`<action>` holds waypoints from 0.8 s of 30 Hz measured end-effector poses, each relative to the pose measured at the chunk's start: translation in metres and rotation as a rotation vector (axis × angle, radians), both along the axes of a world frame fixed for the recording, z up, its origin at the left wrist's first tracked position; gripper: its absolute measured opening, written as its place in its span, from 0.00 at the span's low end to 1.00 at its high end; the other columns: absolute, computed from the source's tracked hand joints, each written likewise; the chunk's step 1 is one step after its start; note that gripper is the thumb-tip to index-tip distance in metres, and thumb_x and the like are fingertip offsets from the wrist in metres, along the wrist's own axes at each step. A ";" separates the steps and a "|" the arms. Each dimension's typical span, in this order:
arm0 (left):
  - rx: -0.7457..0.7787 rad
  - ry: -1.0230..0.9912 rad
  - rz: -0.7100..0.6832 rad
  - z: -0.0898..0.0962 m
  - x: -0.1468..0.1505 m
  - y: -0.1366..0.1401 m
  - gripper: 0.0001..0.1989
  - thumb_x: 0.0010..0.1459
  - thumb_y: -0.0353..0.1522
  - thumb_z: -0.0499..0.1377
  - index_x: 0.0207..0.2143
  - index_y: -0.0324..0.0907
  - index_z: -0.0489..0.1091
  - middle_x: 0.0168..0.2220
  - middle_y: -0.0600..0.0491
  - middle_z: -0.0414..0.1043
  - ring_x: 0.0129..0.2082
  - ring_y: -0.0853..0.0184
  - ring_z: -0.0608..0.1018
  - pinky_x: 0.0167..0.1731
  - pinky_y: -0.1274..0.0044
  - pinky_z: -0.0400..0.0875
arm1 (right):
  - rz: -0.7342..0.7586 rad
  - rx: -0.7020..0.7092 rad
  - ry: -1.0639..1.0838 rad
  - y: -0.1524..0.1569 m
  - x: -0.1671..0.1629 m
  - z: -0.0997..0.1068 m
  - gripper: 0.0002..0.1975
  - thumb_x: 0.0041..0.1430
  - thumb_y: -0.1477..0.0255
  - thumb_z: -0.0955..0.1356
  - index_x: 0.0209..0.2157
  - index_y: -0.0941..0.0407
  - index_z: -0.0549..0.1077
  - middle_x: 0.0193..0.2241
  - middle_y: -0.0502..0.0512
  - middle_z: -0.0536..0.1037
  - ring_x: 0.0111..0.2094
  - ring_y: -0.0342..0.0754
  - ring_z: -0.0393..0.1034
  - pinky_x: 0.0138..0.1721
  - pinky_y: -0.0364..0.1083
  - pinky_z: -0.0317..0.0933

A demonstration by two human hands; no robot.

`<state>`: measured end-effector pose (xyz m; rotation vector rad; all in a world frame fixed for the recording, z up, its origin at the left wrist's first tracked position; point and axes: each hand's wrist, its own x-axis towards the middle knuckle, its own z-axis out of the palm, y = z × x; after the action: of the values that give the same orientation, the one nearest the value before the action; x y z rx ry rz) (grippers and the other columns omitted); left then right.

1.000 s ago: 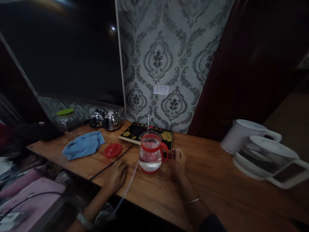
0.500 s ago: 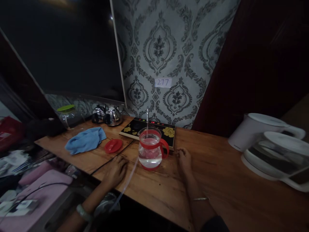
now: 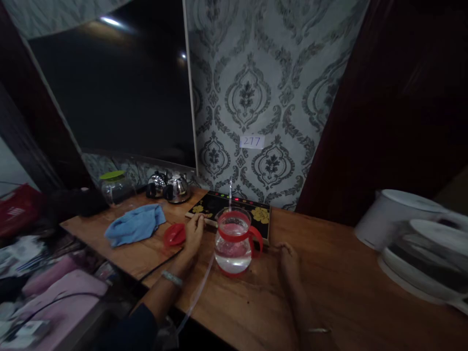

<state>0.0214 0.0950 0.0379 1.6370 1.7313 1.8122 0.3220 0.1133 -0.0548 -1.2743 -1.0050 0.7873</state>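
A clear glass pitcher (image 3: 234, 253) with a red collar, red handle and red base stands on the table in front of a black tea stove (image 3: 210, 202) with gold flowers. A thin stream of water (image 3: 230, 195) comes down over its mouth, and water fills much of it. My left hand (image 3: 195, 233) is at the stove's front left edge, fingers stretched forward and holding nothing I can see. Beside that hand lies a red lid (image 3: 174, 235). On the table right of the pitcher, my right hand (image 3: 290, 261) rests near the stove's corner, empty, its fingers loosely bent.
A blue cloth (image 3: 135, 224) lies at left, with two shiny kettles (image 3: 177, 187) and a green-lidded jar (image 3: 115, 187) behind it. White kettles (image 3: 395, 214) stand at right. A clear tube (image 3: 201, 290) hangs over the table's front edge.
My left hand has moved forward and right, from the table to the stove's front left edge. The view has shifted; my right hand stays about where it was. The water still runs.
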 end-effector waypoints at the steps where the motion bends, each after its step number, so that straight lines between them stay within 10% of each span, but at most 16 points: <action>1: 0.026 0.002 0.015 0.000 0.002 0.008 0.15 0.58 0.39 0.49 0.30 0.41 0.70 0.26 0.53 0.73 0.28 0.66 0.74 0.30 0.76 0.69 | -0.002 0.004 0.001 0.001 0.000 -0.001 0.10 0.46 0.66 0.61 0.25 0.54 0.70 0.14 0.43 0.61 0.17 0.43 0.52 0.22 0.43 0.47; 24: 0.062 0.333 0.076 -0.038 -0.008 0.022 0.13 0.61 0.36 0.49 0.35 0.41 0.72 0.28 0.53 0.77 0.27 0.68 0.78 0.29 0.79 0.71 | -0.001 -0.033 0.040 0.001 -0.002 0.006 0.08 0.44 0.67 0.61 0.23 0.54 0.69 0.17 0.46 0.67 0.19 0.43 0.58 0.21 0.42 0.48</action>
<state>0.0130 0.1168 -0.0003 2.0216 1.9056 1.7170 0.3201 0.1147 -0.0490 -1.2826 -0.9626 0.8290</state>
